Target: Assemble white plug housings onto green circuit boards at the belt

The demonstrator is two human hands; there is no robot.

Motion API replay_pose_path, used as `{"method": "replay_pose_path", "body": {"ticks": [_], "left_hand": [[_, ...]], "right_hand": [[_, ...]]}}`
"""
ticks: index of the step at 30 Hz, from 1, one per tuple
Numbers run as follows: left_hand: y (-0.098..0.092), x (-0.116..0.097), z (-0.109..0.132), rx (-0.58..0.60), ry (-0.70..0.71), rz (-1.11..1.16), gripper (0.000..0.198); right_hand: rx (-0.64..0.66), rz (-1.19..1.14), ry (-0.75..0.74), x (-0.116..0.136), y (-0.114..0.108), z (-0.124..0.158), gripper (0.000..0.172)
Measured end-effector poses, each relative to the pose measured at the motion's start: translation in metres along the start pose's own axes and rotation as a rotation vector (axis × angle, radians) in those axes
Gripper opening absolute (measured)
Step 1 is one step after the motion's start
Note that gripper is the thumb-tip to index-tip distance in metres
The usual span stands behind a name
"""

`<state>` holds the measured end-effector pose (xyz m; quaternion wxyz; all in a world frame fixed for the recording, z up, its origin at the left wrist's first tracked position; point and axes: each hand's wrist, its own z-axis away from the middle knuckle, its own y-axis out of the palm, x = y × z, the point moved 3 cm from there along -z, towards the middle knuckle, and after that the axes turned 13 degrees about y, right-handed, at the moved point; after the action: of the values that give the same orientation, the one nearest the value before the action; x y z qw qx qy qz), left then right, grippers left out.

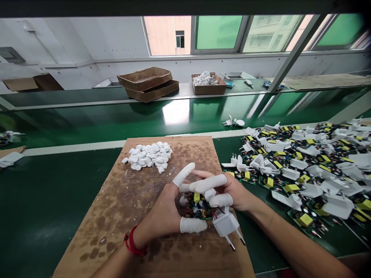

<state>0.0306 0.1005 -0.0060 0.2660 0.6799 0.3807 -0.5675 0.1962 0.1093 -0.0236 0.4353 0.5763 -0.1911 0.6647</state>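
Gripping a small circuit board (197, 208) between them, the left hand (160, 210) and right hand (232, 191) hold their finger-cotted fingers (203, 184) clenched around it. A white two-pin plug housing (226, 224) sits against its lower edge, pins angled down over a stained cardboard sheet (95, 216). A loosened pinch could drop the board or bend a pin. Nearby lie white plastic pieces (147, 156) and a heap of boards and housings (304, 162) on a green conveyor belt (43, 200); cardboard trays (147, 83) stand beyond, below windows (217, 33).

FREE: cardboard sheet (110, 208), green belt (49, 208), left | BLOCKED: white plastic pile (147, 156) ahead; charger-board heap (307, 162) right
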Motion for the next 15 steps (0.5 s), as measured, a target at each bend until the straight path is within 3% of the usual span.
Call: {"method": "replay_pose_path", "body": {"ticks": [5, 11, 15], "left_hand": [[0.0021, 0.0021, 0.0014, 0.025, -0.025, 0.188, 0.115], [0.0043, 0.0045, 0.0059, 0.035, -0.036, 0.259, 0.119], [0.005, 0.0039, 0.008, 0.019, -0.005, 0.269, 0.125]], "right_hand": [[0.138, -0.022, -0.095, 0.0041, 0.0024, 0.0008, 0.019], [0.216, 0.027, -0.029, -0.0011, -0.0013, 0.0016, 0.023], [0.241, -0.016, -0.075, 0.0012, 0.0041, 0.0009, 0.026]]}}
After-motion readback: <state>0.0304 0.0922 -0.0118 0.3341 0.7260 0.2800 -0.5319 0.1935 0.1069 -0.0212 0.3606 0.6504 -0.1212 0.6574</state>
